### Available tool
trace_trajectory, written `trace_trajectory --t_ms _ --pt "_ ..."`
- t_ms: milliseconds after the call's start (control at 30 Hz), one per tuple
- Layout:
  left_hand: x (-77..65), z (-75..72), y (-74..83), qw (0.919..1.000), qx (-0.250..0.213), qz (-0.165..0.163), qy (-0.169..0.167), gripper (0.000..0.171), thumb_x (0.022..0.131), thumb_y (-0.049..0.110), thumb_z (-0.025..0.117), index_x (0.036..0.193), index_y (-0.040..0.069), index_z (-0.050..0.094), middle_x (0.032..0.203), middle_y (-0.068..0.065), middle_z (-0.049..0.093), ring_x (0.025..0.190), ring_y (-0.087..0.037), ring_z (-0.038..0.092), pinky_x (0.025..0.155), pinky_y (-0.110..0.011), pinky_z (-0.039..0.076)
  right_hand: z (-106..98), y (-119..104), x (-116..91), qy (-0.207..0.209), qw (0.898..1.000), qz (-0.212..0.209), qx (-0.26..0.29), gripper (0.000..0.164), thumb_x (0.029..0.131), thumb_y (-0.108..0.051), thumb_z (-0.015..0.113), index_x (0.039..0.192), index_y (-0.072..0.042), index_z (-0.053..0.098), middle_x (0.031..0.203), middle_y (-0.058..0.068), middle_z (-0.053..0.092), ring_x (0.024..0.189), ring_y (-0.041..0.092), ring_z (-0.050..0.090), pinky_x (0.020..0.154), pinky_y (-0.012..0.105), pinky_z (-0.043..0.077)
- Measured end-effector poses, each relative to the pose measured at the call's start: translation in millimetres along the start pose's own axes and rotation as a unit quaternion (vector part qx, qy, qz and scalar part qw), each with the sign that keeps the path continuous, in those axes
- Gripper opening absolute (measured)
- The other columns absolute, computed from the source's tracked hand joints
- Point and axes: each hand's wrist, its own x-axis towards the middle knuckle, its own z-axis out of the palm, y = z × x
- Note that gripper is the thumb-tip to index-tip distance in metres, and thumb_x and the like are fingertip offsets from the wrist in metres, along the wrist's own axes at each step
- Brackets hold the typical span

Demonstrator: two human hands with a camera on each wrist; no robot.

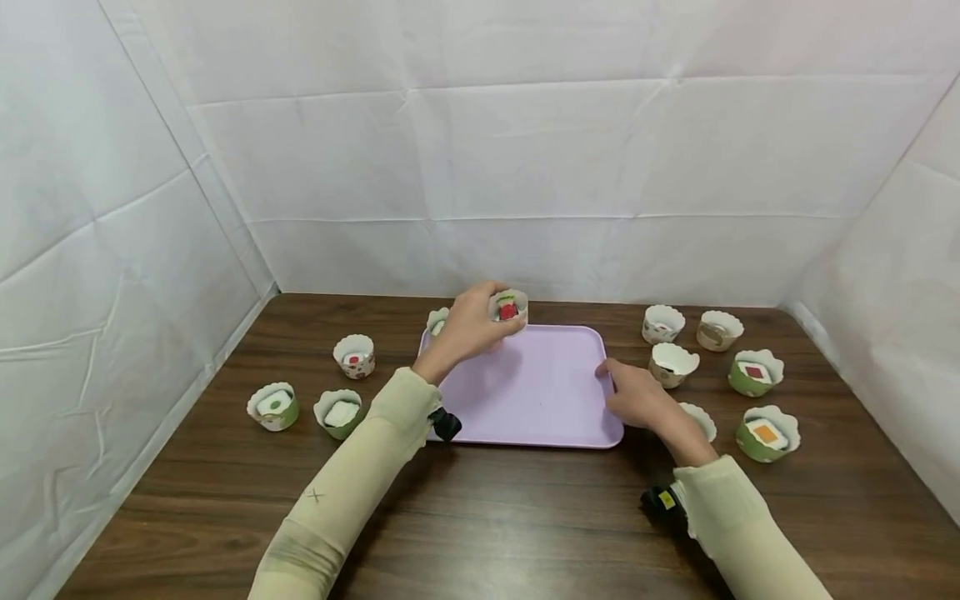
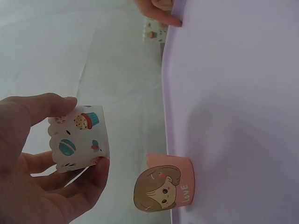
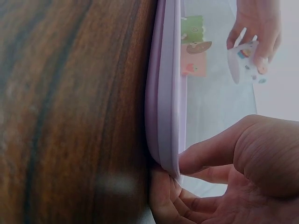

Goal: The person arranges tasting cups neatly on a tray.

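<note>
My left hand (image 1: 471, 323) holds a white paper baking cup (image 2: 81, 140) with a cupcake print above the tray's back edge, thumb and fingertips on opposite sides of it. In the head view a block with a watermelon picture shows inside this cup. Under it, a pink paper cup (image 2: 186, 179) with a girl's face and "LOVE" stands at the rim of the lilac tray (image 1: 540, 392), mostly hidden by the hand in the head view. My right hand (image 1: 637, 396) grips the tray's right edge, thumb at the top rim and fingers curled beneath.
A green paper cup (image 3: 193, 25) stands beside the pink one at the tray's back left. Left of the tray are a patterned cup (image 1: 360, 365) and two green cups. Several more cups stand to the right, including a green one (image 1: 759, 450) with an orange-square block. White cloth (image 1: 525, 167) walls the wooden table.
</note>
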Motion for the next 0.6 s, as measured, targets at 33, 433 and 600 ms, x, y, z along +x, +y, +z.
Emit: trace_trajectory --t_ms 33,433,600 --pt "2.0 1.0 1.3 1.0000 0.007 0.000 -0.004 0.064 0.092 0.037 0.076 0.144 0.005 0.056 0.141 -0.014 0.061 0.126 -0.030 0.057 0.107 -0.047 0.051 -0.1 -0.1 0.1 0.000 1.000 0.001 0.000 0.050 0.081 0.004 0.055 0.131 0.006 0.058 0.120 0.028 0.066 0.089 0.033 0.057 0.071 0.038 0.052" --pt "19.3 14.7 9.2 0.9978 0.045 0.013 -0.047 0.056 0.094 0.037 0.074 0.142 0.012 0.058 0.135 -0.013 0.056 0.116 -0.026 0.053 0.096 -0.042 0.051 2.1 0.7 1.2 0.004 1.000 -0.002 0.001 0.050 0.081 0.004 0.054 0.130 0.005 0.058 0.112 0.025 0.067 0.088 0.032 0.057 0.071 0.038 0.052" --pt "26.4 20.4 7.1 0.9957 0.058 0.026 -0.068 0.051 0.095 0.037 0.073 0.138 0.012 0.060 0.133 -0.010 0.060 0.122 -0.025 0.053 0.103 -0.044 0.050 2.9 0.9 0.2 0.012 1.000 -0.009 0.003 0.049 0.080 0.004 0.054 0.129 0.006 0.059 0.106 0.023 0.067 0.086 0.032 0.056 0.070 0.038 0.051"
